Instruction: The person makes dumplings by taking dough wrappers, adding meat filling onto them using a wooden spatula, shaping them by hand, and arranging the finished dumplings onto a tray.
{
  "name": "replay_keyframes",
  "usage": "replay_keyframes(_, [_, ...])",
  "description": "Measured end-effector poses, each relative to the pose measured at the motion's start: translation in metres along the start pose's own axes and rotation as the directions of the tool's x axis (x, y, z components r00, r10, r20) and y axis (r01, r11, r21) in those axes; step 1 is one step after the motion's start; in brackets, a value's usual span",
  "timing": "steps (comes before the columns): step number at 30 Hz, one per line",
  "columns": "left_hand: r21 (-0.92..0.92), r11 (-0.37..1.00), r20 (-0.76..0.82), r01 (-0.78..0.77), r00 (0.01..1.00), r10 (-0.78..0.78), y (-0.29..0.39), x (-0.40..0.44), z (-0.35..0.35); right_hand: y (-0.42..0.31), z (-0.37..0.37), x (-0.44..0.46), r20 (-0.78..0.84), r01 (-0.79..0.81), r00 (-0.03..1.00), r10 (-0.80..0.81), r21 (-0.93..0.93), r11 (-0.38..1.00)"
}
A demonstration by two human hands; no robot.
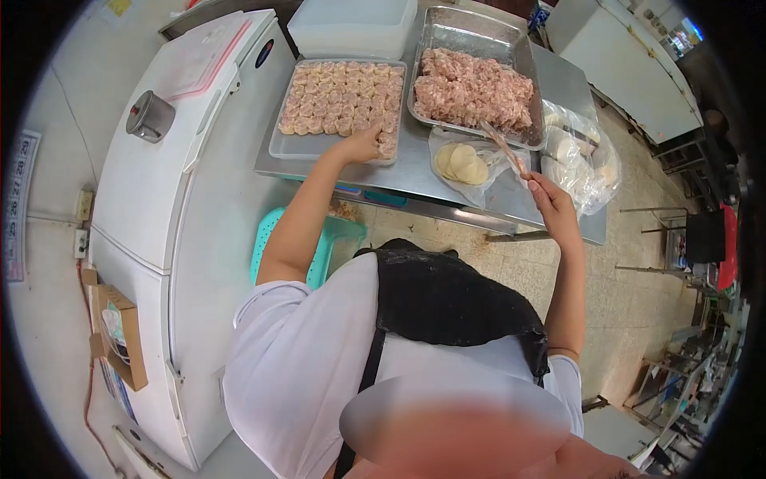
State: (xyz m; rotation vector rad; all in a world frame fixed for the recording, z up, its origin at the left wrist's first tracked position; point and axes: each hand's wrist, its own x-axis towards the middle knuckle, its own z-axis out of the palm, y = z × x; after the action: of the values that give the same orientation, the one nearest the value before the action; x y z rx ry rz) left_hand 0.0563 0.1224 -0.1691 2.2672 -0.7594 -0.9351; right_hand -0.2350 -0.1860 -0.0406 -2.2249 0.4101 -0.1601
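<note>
My left hand [363,147] reaches over the near right part of a clear plastic tray [307,147], its fingertips closed at a dumpling [387,147] in the right-hand column. Rows of open-topped meat dumplings [339,96] fill most of this tray. My right hand [552,203] grips a narrow, meat-smeared spatula [506,149], whose tip points at the ground meat [475,88]. That meat is heaped in a deep metal pan [447,32]. Round, pale dumpling wrappers [461,164] lie overlapping on a plastic bag in front of the pan, between my hands.
Stacked plastic containers [351,28] stand behind the tray. Bagged white packs [578,160] sit at the right of the metal table [367,177]. A white refrigerator [187,136] with a metal cup [150,117] on it borders my left. Below is a turquoise basket [267,239].
</note>
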Motion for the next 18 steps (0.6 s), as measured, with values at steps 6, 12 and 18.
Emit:
replay_keyframes(6, [-0.028,0.994,-0.168,-0.104,0.981,0.098,0.007,-0.015,0.024,0.004,-0.010,0.051,0.075,0.178,0.982,-0.173,-0.064,0.982])
replay_keyframes(12, [0.270,0.910,-0.261,0.313,0.934,-0.244,0.086,-0.049,0.035,0.031,-0.073,0.132,0.246,0.374,0.928,-0.282,-0.603,0.705])
replay_keyframes(18, [0.136,0.928,-0.439,-0.347,0.819,0.370,0.136,0.012,0.096,0.061,-0.085,0.200,0.265,0.502,0.786,-0.559,-0.802,0.325])
